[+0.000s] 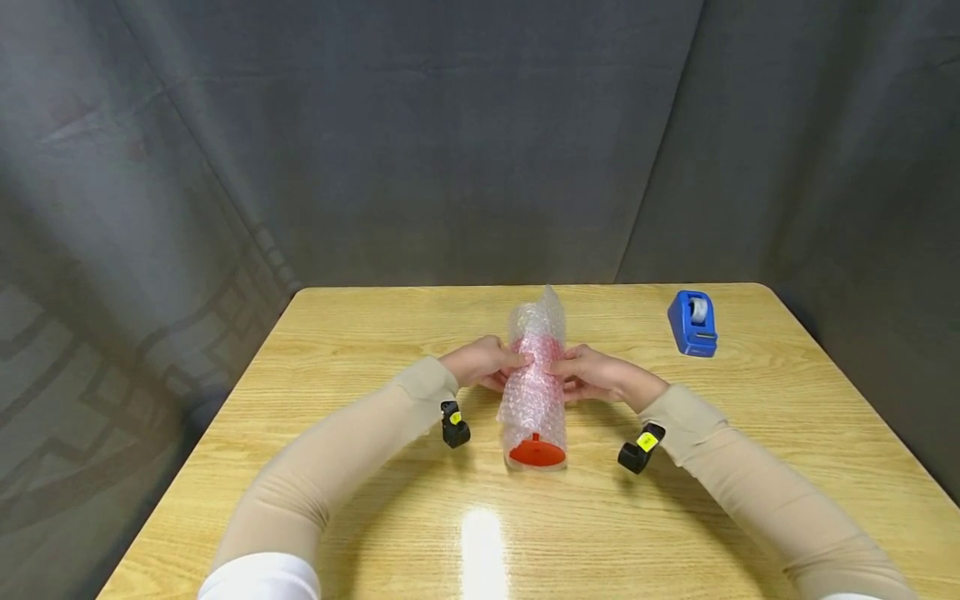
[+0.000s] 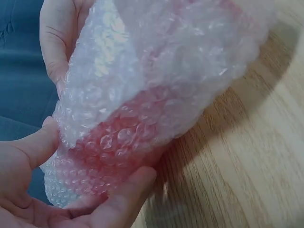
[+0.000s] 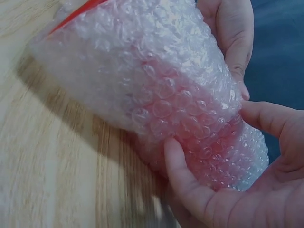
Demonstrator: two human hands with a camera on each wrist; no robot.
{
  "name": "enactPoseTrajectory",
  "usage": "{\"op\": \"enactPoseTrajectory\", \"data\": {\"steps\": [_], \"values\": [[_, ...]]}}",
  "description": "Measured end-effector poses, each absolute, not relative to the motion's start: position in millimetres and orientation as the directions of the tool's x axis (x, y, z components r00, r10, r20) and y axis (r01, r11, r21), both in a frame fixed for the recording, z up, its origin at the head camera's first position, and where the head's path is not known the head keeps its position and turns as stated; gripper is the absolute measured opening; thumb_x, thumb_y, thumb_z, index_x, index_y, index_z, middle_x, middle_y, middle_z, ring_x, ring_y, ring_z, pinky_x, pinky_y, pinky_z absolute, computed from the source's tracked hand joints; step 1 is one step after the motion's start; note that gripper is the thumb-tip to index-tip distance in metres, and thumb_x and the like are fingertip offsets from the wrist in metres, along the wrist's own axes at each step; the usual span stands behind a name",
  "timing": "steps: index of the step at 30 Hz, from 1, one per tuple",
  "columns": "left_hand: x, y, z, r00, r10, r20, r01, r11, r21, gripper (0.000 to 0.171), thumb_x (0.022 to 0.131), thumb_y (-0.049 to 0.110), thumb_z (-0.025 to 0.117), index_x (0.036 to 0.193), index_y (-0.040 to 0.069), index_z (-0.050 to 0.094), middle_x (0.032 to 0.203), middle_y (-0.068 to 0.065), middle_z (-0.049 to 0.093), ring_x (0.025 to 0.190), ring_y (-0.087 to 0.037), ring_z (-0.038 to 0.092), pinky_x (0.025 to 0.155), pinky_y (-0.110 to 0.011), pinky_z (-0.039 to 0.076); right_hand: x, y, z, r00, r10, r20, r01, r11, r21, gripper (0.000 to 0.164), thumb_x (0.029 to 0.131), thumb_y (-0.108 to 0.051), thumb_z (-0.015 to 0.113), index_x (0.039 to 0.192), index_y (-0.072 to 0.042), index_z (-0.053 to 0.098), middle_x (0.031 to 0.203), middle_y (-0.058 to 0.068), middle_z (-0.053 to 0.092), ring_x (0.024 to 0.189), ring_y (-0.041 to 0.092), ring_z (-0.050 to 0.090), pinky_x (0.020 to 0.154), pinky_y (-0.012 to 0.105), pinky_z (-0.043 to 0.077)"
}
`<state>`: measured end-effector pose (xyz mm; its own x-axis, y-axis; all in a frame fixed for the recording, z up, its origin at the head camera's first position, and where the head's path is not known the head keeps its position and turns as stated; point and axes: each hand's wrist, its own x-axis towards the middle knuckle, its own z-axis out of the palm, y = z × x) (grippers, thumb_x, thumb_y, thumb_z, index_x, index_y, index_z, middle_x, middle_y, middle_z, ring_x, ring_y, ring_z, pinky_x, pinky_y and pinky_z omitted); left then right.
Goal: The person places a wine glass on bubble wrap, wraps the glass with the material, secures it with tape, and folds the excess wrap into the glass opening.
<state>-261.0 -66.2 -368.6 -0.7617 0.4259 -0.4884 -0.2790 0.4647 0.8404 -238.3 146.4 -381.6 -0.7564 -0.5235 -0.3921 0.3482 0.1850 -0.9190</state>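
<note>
A bubble-wrapped bundle (image 1: 531,408) lies lengthwise on the table, its near end showing a flat red face (image 1: 537,452). Pinkish red shows through the clear bubble wrap (image 2: 118,137) around the middle; what is inside cannot be made out. From the left side my left hand (image 1: 483,362) grips the bundle, thumb on top and fingers along the side. Opposite it, my right hand (image 1: 600,375) holds the same middle stretch, its thumb and fingers (image 3: 183,175) bent around the wrap. A loose flap of wrap (image 1: 553,310) sticks up at the far end.
A blue tape dispenser (image 1: 693,325) with a roll of clear tape stands at the table's back right. The wooden table (image 1: 360,350) ends at a dark grey curtain (image 1: 450,150) behind. Each wrist carries a small black camera (image 1: 454,425).
</note>
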Motion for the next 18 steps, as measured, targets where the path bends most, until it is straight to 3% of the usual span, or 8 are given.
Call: {"op": "enactPoseTrajectory", "data": {"steps": [3, 6, 14, 18], "values": [[-259.9, -66.7, -367.7, -0.774, 0.422, -0.472, -0.269, 0.455, 0.849, 0.025, 0.096, 0.024, 0.061, 0.095, -0.001, 0.062, 0.080, -0.007, 0.066, 0.069, -0.015, 0.064, 0.073, -0.033, 0.060, -240.1, 146.7, -385.1, -0.738, -0.556, -0.382, 0.367, 0.144, -0.919, 0.013, 0.100, -0.008, 0.045, 0.103, 0.002, 0.054, 0.089, 0.005, 0.062, 0.081, 0.014, 0.061, 0.076, 0.025, 0.058], [-258.5, -66.7, -366.4, -0.790, 0.412, -0.454, -0.258, 0.448, 0.856, 0.025, 0.095, 0.025, 0.064, 0.091, 0.001, 0.060, 0.078, -0.007, 0.065, 0.064, -0.016, 0.063, 0.068, -0.032, 0.060, -241.0, 146.7, -387.1, -0.720, -0.577, -0.385, 0.388, 0.125, -0.913, 0.016, 0.101, -0.007, 0.042, 0.110, 0.004, 0.049, 0.093, 0.005, 0.061, 0.085, 0.014, 0.062, 0.079, 0.024, 0.058], [-253.9, -62.4, -364.9, -0.846, 0.358, -0.396, -0.217, 0.446, 0.868, 0.046, 0.089, 0.026, 0.071, 0.117, -0.003, 0.050, 0.093, -0.012, 0.064, 0.065, -0.019, 0.063, 0.061, -0.033, 0.060, -243.5, 149.3, -389.9, -0.693, -0.605, -0.392, 0.409, 0.118, -0.905, 0.039, 0.103, -0.008, 0.040, 0.132, 0.016, 0.029, 0.101, 0.007, 0.060, 0.092, 0.015, 0.062, 0.088, 0.030, 0.056], [-252.0, -59.2, -364.8, -0.861, 0.347, -0.371, -0.193, 0.451, 0.871, 0.050, 0.088, 0.025, 0.072, 0.120, -0.002, 0.046, 0.092, -0.013, 0.062, 0.059, -0.019, 0.061, 0.057, -0.034, 0.059, -245.4, 151.2, -392.1, -0.686, -0.612, -0.394, 0.409, 0.124, -0.904, 0.044, 0.103, -0.008, 0.038, 0.136, 0.018, 0.023, 0.104, 0.008, 0.059, 0.094, 0.015, 0.063, 0.091, 0.032, 0.055]]}}
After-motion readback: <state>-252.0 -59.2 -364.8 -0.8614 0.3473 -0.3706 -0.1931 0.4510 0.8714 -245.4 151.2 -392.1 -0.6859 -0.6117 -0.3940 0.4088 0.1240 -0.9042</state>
